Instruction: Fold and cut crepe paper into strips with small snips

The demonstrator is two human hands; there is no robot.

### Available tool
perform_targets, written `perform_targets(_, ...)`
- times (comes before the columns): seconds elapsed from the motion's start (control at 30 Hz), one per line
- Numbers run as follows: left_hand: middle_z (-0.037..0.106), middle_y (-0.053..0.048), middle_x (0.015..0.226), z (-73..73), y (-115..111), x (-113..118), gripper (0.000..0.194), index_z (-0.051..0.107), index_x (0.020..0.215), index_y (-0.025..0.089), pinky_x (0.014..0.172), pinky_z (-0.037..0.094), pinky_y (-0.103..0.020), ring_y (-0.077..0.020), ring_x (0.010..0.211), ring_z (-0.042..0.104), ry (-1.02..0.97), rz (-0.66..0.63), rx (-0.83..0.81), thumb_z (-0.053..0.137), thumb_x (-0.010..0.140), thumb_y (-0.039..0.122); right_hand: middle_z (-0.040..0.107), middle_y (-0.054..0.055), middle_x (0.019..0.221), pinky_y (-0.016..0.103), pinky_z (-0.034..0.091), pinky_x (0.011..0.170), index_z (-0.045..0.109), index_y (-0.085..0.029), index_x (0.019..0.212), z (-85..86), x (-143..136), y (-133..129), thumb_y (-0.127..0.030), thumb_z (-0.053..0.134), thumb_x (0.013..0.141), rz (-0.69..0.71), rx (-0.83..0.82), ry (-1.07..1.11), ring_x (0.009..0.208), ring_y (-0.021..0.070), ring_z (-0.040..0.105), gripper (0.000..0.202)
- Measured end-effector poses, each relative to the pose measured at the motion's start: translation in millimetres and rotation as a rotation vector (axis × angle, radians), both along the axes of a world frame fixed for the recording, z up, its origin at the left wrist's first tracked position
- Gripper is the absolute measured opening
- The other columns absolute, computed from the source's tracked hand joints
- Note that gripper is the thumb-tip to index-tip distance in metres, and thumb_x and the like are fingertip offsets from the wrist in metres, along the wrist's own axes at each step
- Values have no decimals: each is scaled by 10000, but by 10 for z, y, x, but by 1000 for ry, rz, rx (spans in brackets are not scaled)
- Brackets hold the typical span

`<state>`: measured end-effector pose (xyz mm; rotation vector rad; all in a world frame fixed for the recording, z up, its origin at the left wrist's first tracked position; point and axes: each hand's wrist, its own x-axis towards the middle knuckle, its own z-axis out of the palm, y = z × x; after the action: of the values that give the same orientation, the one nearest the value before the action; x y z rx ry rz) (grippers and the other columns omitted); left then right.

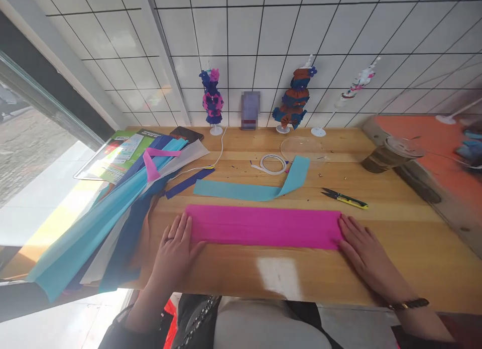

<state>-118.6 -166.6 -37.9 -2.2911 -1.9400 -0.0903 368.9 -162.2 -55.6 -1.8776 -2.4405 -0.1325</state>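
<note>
A long magenta strip of crepe paper [263, 227] lies flat across the near part of the wooden table. My left hand [178, 246] rests open on its left end, fingers stretched out and pointing away from me. On the right end, my right hand [363, 253] lies open too, its fingertips touching the paper's edge. Just beyond the magenta strip is a light blue paper strip [241, 190], its right end bent upward and away. A short dark blue strip [190, 183] is at its left. Yellow-and-black thread snips [345, 198] lie beyond my right hand.
Long paper sheets [101, 221] in blue, white and pink hang over the table's left edge. A tape roll [273, 164] and a clear round lid [302, 149] lie farther back. Small decorated stands [213, 100] line the tiled wall. A drink cup [391, 154] stands at right.
</note>
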Motion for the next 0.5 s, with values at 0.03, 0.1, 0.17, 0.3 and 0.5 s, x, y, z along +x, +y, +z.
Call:
perform_targets(0.03,365,-143,1385,6,13,2,729,375,1333,68,1015,301,-460,-299,1277,325,11,0,-3,206,864,600,338,110,1419,475,303,1012,271,-136,1385,14,-6,16,-419,203,899,-1,6,-2,1312,250,274,566)
perform_targets(0.1,408,-163,1353,31,48,13,707,432,1291,56,990,323,-465,-312,1242,372,36,3,-1,192,876,576,407,124,1375,468,333,987,384,-121,1324,46,-27,55,-433,231,895,-7,37,-31,1269,259,349,552)
perform_targets(0.17,463,-183,1303,81,92,35,644,487,1239,60,961,348,-466,-318,1201,418,60,-5,5,201,896,523,472,136,1321,477,350,962,478,-118,1248,88,-55,96,-441,280,886,-9,72,-93,1212,276,420,524)
perform_targets(0.3,555,-188,1174,264,191,100,445,588,1084,107,879,408,-444,-307,1106,497,129,-76,-36,266,918,366,558,143,1228,486,371,931,570,-108,1138,192,-95,162,-304,316,891,66,80,-241,1129,281,493,404)
perform_targets(0.5,612,-142,950,494,307,135,320,618,908,125,815,437,-394,-266,960,560,207,-128,-117,331,805,29,605,149,1146,459,399,911,580,-109,1106,299,-106,226,-80,350,813,167,84,-299,1053,258,543,373)
